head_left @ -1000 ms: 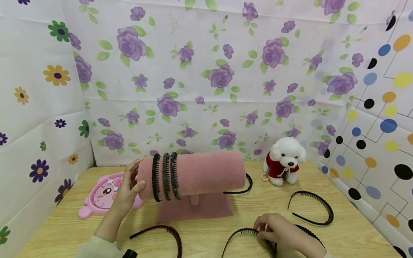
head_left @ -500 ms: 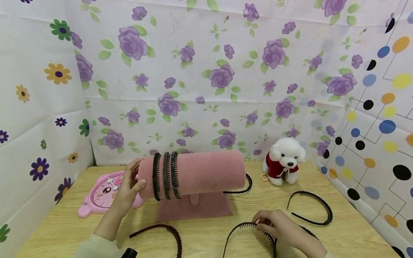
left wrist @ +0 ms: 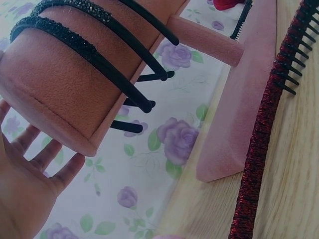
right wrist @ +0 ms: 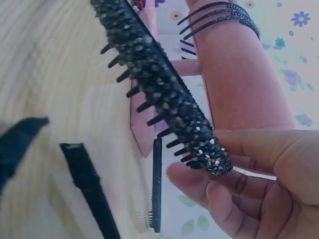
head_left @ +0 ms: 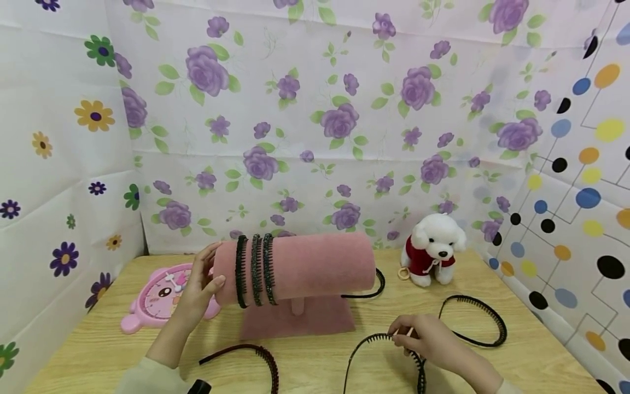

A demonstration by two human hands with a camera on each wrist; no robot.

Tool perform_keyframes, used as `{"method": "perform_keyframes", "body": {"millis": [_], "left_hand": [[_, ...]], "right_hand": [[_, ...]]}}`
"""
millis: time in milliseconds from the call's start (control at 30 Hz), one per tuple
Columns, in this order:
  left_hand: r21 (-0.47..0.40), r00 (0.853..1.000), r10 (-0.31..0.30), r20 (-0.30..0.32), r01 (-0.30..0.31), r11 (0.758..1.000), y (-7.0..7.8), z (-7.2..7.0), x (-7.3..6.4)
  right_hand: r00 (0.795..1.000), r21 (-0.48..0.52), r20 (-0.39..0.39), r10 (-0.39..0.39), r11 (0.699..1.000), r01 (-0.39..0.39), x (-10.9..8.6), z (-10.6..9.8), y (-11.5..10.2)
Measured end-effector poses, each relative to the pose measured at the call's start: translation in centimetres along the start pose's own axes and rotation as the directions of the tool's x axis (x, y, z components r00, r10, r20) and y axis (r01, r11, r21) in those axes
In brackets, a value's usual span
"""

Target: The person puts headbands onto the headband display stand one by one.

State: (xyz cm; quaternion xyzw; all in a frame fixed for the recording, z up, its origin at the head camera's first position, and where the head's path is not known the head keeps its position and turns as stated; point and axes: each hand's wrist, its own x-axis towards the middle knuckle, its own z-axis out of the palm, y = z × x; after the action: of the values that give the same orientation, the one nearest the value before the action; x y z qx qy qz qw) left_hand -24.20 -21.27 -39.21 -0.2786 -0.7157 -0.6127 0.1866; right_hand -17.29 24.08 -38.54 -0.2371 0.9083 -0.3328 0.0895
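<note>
A pink plush headband stand, a horizontal roll on a post and flat base, stands mid-table. My left hand grips the roll's left end, thumb in front and fingers spread over the end in the left wrist view. Three black toothed headbands, one marked here, sit side by side around the roll near that hand. In front of the base, my right hand pinches a black headband with teeth and glittering stones at its arch. Its lower ends run out of the head view.
A dark red headband lies at the front left. Black headbands lie at the right and behind the roll. A pink clock is at the left, and a white toy dog sits at the back right.
My right hand has risen slightly, lifting the pinched headband with it. The left hand keeps its hold on the roll's end. The head view has tilted slightly.
</note>
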Motion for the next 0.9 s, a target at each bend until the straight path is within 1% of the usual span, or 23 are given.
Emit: {"method": "perform_keyframes", "body": {"millis": [100,167,233,400,467,567,667,900], "left_hand": [[0.000,1.000,0.004,0.000,-0.004,1.000,-0.1,0.0,0.0],[-0.002,1.000,0.010,-0.001,-0.010,1.000,-0.1,0.0,0.0],[-0.001,1.000,0.017,0.000,-0.017,1.000,-0.1,0.0,0.0],[-0.004,1.000,0.027,0.009,-0.027,1.000,-0.1,-0.1,0.0],[-0.002,1.000,0.028,0.012,-0.028,1.000,-0.1,-0.1,0.0],[0.002,1.000,0.027,0.011,-0.027,1.000,-0.2,-0.1,-0.1],[0.006,1.000,0.028,0.009,-0.028,1.000,-0.1,-0.1,-0.1],[0.009,0.999,0.032,0.006,-0.032,0.999,-0.2,-0.1,0.0]], "right_hand": [[0.999,0.048,0.032,0.041,0.998,-0.042,0.0,-0.6,-0.5],[0.998,0.073,0.046,0.050,0.996,-0.053,-0.1,-1.0,-0.9],[0.998,0.088,0.045,0.040,0.995,-0.043,-0.1,-1.5,-1.1],[0.999,0.110,0.024,-0.033,0.993,0.030,-0.2,-2.8,-1.5],[0.999,0.134,0.025,-0.047,0.990,0.043,-0.1,-3.4,-1.8],[0.999,0.157,0.022,-0.041,0.987,0.038,0.0,-4.3,-2.3],[0.999,0.148,0.006,-0.049,0.988,0.048,0.1,-5.0,-2.8],[0.998,0.117,0.000,-0.061,0.991,0.061,0.7,-6.7,-3.1]]}}
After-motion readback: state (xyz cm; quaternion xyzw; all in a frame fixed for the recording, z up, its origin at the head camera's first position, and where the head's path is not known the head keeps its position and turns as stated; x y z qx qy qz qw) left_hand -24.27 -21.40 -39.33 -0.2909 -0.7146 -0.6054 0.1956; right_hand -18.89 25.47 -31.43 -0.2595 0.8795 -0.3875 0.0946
